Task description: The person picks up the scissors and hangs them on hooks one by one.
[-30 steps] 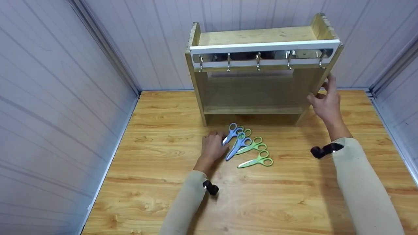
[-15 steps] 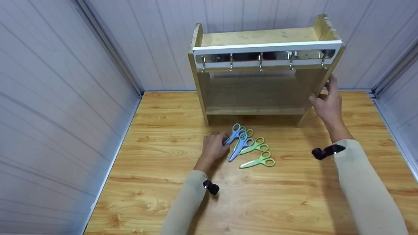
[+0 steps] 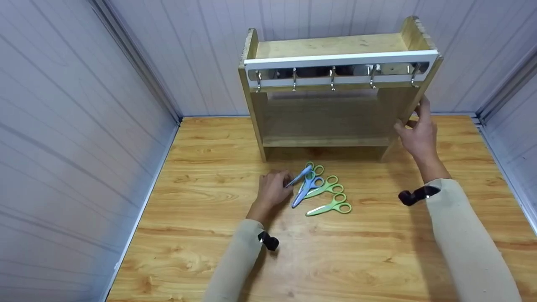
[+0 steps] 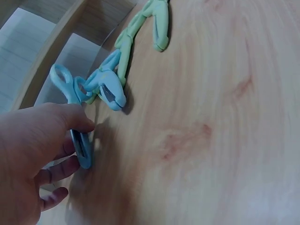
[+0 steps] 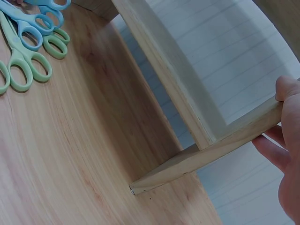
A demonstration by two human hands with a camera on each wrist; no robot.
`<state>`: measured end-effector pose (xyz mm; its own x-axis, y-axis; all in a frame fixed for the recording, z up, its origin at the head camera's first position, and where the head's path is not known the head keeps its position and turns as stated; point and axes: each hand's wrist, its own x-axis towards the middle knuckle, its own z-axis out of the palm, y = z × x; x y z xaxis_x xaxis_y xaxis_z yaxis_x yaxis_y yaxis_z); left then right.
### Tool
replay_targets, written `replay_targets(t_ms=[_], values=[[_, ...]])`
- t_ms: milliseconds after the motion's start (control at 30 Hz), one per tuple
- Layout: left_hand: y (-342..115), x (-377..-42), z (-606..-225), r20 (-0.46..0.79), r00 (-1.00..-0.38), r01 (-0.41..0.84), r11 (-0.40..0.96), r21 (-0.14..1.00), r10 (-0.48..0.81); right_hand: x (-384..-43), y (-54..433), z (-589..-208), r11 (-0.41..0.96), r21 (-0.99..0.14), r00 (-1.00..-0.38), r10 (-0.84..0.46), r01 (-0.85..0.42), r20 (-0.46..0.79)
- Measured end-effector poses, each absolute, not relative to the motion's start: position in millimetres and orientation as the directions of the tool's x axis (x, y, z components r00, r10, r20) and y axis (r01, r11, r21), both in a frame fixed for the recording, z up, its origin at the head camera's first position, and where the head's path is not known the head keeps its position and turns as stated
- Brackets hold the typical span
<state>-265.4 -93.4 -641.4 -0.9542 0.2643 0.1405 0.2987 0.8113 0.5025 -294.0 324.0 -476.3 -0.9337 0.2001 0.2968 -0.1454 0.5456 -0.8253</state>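
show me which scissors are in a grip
The blue scissors pinched in the left grip; the other blue scissors and the green scissors are unheld.

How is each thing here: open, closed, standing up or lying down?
Held blue scissors: closed, tilted, pinched in left hand
Other blue scissors: closed, lying across green ones
Nearest green scissors: closed, lying flat
Middle green scissors: closed, lying partly covered
Farthest green scissors: lying partly covered; blades unclear
Wooden rack: standing up, gripped by right hand
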Motion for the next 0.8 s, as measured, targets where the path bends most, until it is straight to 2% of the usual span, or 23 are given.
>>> replay_targets(t_ms=[367, 800], values=[[-95, -264, -644, 0.18, -0.946, 0.323, 0.829, 0.456, 0.269, -293, 325, -478, 0.538, -0.829, -0.932, 0.199, -0.154, 0.302], [-97, -254, -625, 0.149, -0.948, 0.316, 0.795, 0.518, 0.28, -290, 320, -476, 0.513, -0.841, -0.939, 0.174, -0.172, 0.298]])
